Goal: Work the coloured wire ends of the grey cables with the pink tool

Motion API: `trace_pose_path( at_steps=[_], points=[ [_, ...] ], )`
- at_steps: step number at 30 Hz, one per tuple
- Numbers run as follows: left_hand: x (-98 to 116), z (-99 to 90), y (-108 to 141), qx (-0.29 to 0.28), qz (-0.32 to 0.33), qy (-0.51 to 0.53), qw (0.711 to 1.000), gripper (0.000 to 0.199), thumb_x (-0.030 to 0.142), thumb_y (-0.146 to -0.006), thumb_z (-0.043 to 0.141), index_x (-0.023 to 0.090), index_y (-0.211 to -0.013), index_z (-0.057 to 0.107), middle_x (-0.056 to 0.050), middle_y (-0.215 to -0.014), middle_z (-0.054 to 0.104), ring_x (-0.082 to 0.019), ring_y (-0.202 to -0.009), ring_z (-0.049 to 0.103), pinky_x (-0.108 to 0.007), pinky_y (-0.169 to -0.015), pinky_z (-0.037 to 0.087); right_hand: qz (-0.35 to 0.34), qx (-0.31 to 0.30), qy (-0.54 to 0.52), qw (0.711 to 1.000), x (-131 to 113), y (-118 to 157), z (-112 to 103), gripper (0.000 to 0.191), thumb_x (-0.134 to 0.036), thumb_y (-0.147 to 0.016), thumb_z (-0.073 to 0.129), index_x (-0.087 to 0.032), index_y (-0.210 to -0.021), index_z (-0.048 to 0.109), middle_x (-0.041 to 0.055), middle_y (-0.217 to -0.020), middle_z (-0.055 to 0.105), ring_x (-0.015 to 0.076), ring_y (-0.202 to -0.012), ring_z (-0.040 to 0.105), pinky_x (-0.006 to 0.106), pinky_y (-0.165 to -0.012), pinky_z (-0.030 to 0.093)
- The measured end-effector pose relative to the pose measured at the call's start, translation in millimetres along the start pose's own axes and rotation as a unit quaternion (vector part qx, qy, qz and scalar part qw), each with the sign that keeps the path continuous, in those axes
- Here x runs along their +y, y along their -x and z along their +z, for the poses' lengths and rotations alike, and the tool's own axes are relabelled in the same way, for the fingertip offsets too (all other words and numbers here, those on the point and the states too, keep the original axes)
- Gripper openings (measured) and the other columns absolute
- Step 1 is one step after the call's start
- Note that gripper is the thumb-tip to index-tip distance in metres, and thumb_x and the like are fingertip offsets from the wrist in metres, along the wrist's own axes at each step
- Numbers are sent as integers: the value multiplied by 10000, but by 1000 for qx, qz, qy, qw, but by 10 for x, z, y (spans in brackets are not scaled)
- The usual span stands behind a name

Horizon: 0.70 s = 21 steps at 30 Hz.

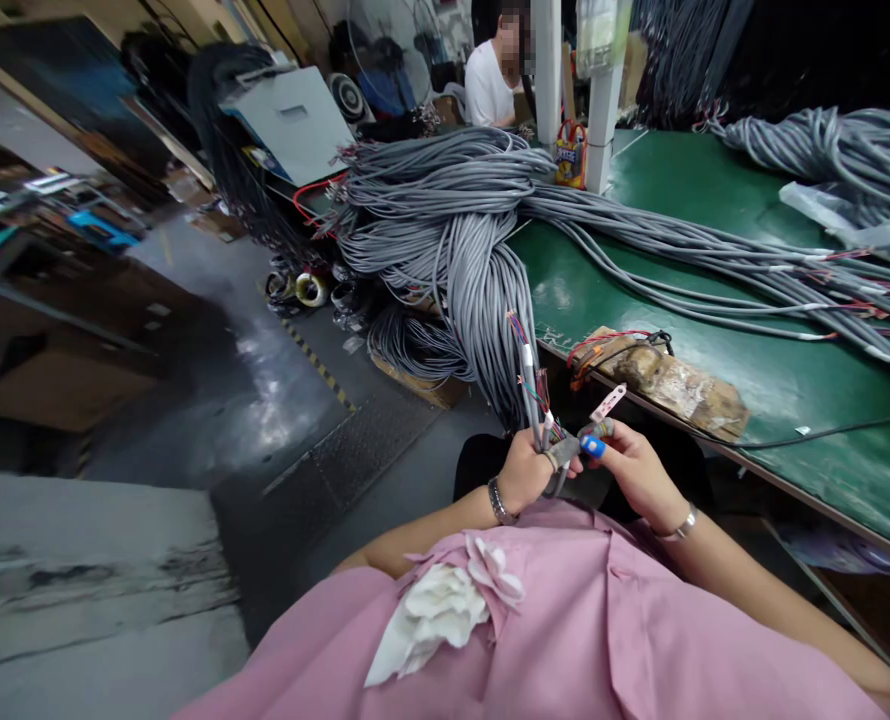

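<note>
Above my lap, my left hand (pixel 529 470) is closed around the ends of grey cables (pixel 529 385), whose thin coloured wires (pixel 518 328) fan out at the top. Grey tape or wrapping covers its thumb. Close on its right, my right hand (pixel 636 468) is pinched, with blue wrapping (pixel 593 446) on the thumb and grey wrapping on a finger. A small pale pink tool with markings (pixel 608 402) sticks up from its fingertips. The fingers of both hands nearly meet at the cable ends.
A large bundle of grey cables (pixel 482 270) drapes over the edge of the green table (pixel 572 270). A taped wooden block (pixel 685 390) with wires lies at the table's near edge. A person in white (pixel 488 88) sits behind, near white posts (pixel 602 110).
</note>
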State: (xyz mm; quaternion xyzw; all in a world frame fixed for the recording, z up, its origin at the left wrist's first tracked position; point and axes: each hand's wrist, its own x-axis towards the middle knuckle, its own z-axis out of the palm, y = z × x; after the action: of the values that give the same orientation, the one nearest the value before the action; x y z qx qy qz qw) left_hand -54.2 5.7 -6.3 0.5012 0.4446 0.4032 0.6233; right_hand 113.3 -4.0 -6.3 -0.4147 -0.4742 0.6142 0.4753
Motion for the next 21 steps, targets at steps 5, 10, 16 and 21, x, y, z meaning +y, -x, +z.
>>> trace_pose_path(
  at_steps=[5, 10, 16, 21],
  points=[
    [119, -72, 59, -54, 10, -33, 998, 359, 446, -757, 677, 104, -650, 657, -87, -625, 679, -140, -540, 605, -233, -511, 464, 2, -15, -8, 1000, -20, -73, 110, 223, -407, -763, 708, -202, -766, 620, -2, -648, 626, 138, -575, 539, 272, -568, 433],
    [61, -93, 64, -20, 9, -6, 1000, 353, 437, -758, 681, 103, -650, 649, -80, -603, 667, -131, -501, 584, -235, -488, 463, 20, 6, -14, 1000, -1, -121, 146, 221, -400, -768, 698, -192, -743, 625, -3, -636, 614, 119, -538, 497, 258, -521, 388],
    [-58, -18, 3, 57, 10, 106, 993, 316, 419, -753, 686, 108, -720, 639, -62, -571, 655, -123, -464, 575, -194, -397, 359, -10, 36, 12, 999, 43, -114, 119, 166, -329, -781, 699, -186, -733, 630, -16, -642, 586, 118, -581, 463, 255, -555, 363],
    [11, 2, -3, 75, 4, 146, 987, 284, 385, -729, 708, 114, -716, 626, -36, -534, 632, -109, -437, 553, -188, -390, 346, -2, 18, -12, 1000, 124, -77, 52, 153, -328, -779, 705, -188, -754, 647, -7, -685, 582, 126, -629, 474, 260, -608, 387]
  ],
)
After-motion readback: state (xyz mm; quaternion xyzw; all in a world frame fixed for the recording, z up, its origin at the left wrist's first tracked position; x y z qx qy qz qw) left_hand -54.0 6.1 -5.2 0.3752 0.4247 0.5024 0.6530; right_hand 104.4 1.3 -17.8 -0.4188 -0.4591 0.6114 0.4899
